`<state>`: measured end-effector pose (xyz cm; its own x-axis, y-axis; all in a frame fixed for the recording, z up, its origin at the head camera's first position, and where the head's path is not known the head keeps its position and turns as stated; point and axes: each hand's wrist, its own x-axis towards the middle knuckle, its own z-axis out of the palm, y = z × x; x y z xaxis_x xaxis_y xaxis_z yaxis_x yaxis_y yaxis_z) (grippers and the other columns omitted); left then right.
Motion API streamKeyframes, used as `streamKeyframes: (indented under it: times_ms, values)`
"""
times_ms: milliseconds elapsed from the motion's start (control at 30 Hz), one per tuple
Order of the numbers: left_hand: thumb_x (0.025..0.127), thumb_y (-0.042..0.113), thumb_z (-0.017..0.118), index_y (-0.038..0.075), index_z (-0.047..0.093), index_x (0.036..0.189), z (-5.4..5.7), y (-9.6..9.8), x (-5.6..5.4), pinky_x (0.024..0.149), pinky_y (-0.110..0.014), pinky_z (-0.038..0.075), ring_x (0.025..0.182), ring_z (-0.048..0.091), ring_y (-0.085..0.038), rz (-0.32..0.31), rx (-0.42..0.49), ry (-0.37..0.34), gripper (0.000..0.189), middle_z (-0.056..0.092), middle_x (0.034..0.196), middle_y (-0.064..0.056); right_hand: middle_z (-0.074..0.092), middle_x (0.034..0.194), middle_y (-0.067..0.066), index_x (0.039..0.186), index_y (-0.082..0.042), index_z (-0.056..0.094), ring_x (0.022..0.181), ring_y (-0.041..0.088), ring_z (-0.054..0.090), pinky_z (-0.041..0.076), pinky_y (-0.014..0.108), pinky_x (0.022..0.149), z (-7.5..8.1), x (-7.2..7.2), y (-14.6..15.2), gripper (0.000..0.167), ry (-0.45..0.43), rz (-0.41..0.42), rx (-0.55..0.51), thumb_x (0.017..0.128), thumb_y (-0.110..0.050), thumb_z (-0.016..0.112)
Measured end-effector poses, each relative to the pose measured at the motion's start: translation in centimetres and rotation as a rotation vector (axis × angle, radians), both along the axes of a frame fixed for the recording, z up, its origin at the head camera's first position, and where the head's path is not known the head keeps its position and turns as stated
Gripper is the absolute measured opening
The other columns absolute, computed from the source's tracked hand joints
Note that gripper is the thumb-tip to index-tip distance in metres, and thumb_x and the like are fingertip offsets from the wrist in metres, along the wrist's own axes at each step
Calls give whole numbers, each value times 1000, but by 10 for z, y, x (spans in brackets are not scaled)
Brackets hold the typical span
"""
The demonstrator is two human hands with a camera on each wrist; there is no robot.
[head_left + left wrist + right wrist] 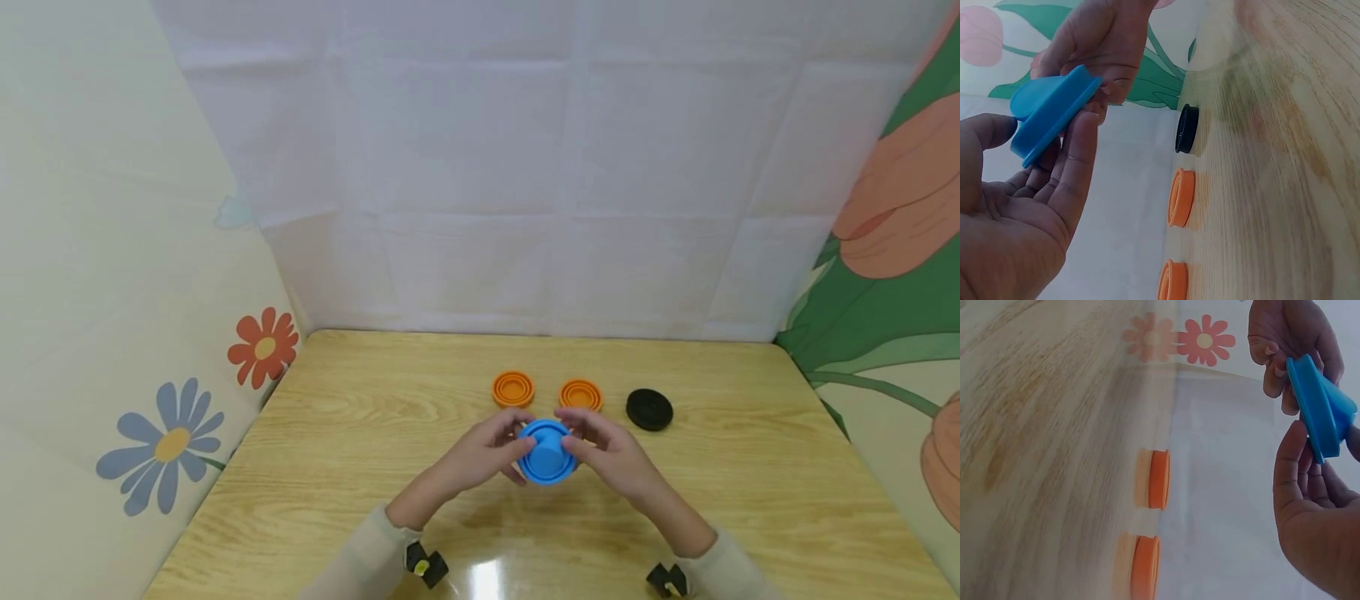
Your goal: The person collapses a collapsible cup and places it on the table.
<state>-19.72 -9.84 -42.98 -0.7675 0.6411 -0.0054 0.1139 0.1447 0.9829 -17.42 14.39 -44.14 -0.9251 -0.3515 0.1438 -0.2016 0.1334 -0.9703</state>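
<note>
A blue collapsible cup (547, 454) is held up above the table between both hands, its middle standing out as a blunt cone from the wide rim. My left hand (487, 448) grips its left side, thumb on the inner part and fingers behind the rim. On the opposite side my right hand (611, 454) pinches it the same way. In the left wrist view the cup (1054, 112) is tilted, its cone facing the left thumb. The right wrist view shows the cup's flat rim side (1310, 409) resting against the fingertips of both hands.
Beyond the hands, two flattened orange collapsible cups lie on the wooden table (360, 433), one at left (513, 389) and one at right (581, 396). A black round ridged disc (649, 409) lies further right. White cloth (480, 167) hangs behind the table, with flowered cloth at both sides.
</note>
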Motion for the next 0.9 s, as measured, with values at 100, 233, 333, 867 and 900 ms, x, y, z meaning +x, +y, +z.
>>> streamKeyframes:
  times_ms: [100, 233, 333, 867, 900]
  values:
    - [106, 21, 56, -2, 50, 130, 0, 0, 0, 75, -60, 60, 89, 70, -20, -10, -13, 8, 34, 58, 109, -15, 60, 117, 20, 136, 2, 57, 97, 21, 62, 61, 31, 75, 0, 0, -1, 40, -22, -1, 18, 102, -18, 62]
    - [105, 20, 58, -2, 52, 123, 0, 1, 0, 74, -60, 60, 87, 72, -21, 7, -27, 26, 29, 57, 107, -14, 63, 118, 22, 135, 3, 58, 101, 23, 62, 61, 31, 75, 1, 1, -2, 40, -25, 22, 29, 103, -20, 62]
    - [104, 18, 58, -3, 53, 122, 0, 1, 0, 72, -59, 60, 85, 72, -21, 14, -28, 43, 27, 57, 105, -14, 62, 119, 23, 134, 3, 59, 102, 22, 61, 61, 32, 75, 1, 3, -3, 39, -22, 33, 16, 102, -18, 63]
    - [101, 13, 63, -3, 55, 119, 1, 2, -2, 67, -50, 62, 73, 70, -15, -9, -58, 101, 26, 66, 96, -12, 66, 111, 18, 125, 1, 62, 98, 16, 63, 59, 29, 81, -3, 3, -6, 29, 38, -10, 48, 101, -15, 64]
    - [101, 13, 64, -3, 55, 119, 1, 2, -2, 67, -50, 62, 73, 70, -15, -14, -57, 104, 26, 66, 95, -12, 67, 111, 18, 125, 1, 62, 98, 15, 63, 59, 28, 82, -3, 4, -6, 29, 41, -13, 50, 101, -15, 64]
